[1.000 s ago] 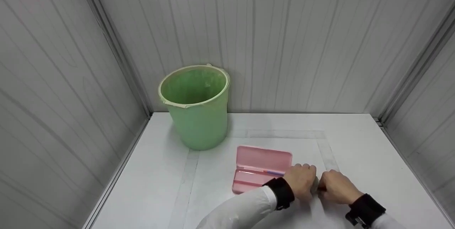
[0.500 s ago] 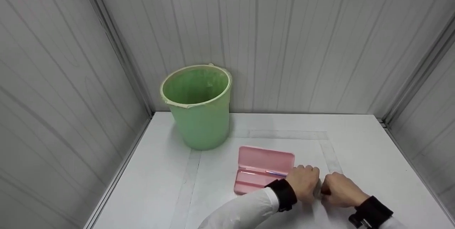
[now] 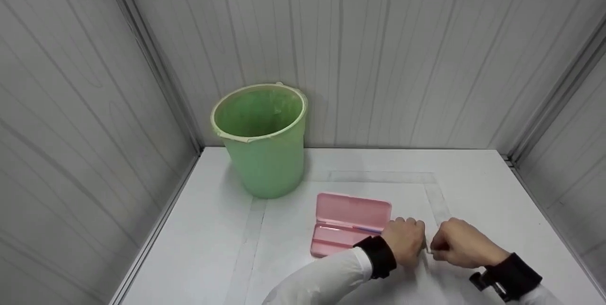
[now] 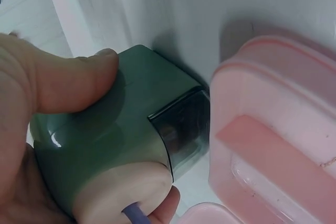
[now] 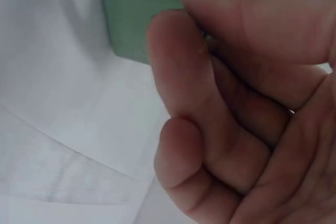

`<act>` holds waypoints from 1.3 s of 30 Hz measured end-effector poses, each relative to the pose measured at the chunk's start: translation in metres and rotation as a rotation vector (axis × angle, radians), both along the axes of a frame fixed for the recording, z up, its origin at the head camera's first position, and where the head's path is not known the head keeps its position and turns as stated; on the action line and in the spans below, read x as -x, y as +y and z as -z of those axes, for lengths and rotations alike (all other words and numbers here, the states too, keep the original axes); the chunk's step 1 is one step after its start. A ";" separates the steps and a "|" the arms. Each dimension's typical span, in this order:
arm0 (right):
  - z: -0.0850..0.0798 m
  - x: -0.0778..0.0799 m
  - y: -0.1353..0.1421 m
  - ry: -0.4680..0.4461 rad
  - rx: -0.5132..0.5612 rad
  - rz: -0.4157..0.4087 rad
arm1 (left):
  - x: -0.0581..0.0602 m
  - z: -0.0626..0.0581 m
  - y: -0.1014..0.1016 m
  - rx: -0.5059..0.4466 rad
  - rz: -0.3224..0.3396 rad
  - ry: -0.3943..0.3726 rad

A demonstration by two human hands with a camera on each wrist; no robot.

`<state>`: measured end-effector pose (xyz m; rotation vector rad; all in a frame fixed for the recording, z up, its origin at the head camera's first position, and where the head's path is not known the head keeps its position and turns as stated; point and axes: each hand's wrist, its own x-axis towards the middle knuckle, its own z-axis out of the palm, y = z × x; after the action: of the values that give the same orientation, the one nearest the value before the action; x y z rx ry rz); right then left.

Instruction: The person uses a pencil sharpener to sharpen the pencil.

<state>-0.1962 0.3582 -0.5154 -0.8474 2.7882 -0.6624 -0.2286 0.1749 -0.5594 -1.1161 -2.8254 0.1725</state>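
A green pencil sharpener point(image 4: 121, 103) lies in the grasp of my left hand point(image 3: 405, 241), the thumb pressed along its body in the left wrist view. Its dark, see-through shavings drawer point(image 4: 184, 129) faces the pink pencil case. A purple pencil point(image 4: 137, 214) sticks out of the sharpener's cream round face. Just right of it, my right hand point(image 3: 466, 243) pinches a thin crank handle point(image 3: 429, 251) between thumb and index finger, with the other fingers curled. In the right wrist view the fingers hide most of the crank, and a green sharpener corner point(image 5: 136, 22) shows behind them.
The pink pencil case point(image 3: 352, 212) lies unfolded beside my left hand, with a blue pencil point(image 3: 368, 230) inside. A green bucket point(image 3: 270, 167) stands at the back left of the white table point(image 3: 492, 186). Grey panel walls point(image 3: 360, 58) enclose the table's back and sides.
My right hand has shifted slightly right and turned at the wrist, widening its gap from the left hand. The left hand stays in place, holding the sharpener.
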 end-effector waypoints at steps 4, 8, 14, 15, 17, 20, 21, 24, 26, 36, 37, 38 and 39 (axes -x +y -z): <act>-0.006 0.005 0.003 0.009 0.013 0.019 | 0.002 0.000 -0.001 -0.019 0.009 -0.023; -0.004 0.008 0.006 -0.032 0.064 0.050 | 0.004 0.001 -0.005 -0.021 0.030 -0.026; -0.001 0.011 0.010 -0.073 0.133 0.077 | 0.003 0.000 -0.007 -0.005 0.051 -0.032; -0.001 0.011 0.010 -0.062 0.129 0.081 | 0.004 0.001 -0.007 -0.006 0.052 -0.035; -0.002 0.013 0.010 -0.043 0.116 0.085 | 0.004 0.001 -0.007 0.004 0.059 -0.033; -0.003 0.015 0.010 -0.046 0.110 0.091 | 0.006 0.001 -0.008 0.008 0.069 -0.027; -0.003 0.015 0.010 -0.053 0.114 0.093 | 0.006 0.001 -0.009 0.007 0.071 -0.023; -0.002 0.016 0.011 -0.073 0.145 0.095 | 0.008 0.001 -0.010 0.000 0.079 -0.014; -0.002 0.017 0.013 -0.065 0.162 0.097 | 0.008 0.001 -0.011 -0.004 0.080 -0.013; 0.003 0.034 0.021 0.093 0.130 0.196 | 0.008 0.000 -0.009 0.008 0.082 0.011; 0.003 0.035 0.022 0.081 0.128 0.199 | 0.007 0.000 -0.008 0.006 0.085 0.006; 0.004 0.037 0.023 0.072 0.127 0.200 | 0.007 0.000 -0.008 0.006 0.087 0.002; 0.004 0.038 0.024 0.063 0.126 0.202 | 0.007 -0.001 -0.007 0.008 0.088 -0.003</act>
<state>-0.2342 0.3821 -0.5193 -0.6213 2.9414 -0.8651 -0.2355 0.1678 -0.5585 -1.2408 -2.7733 0.1758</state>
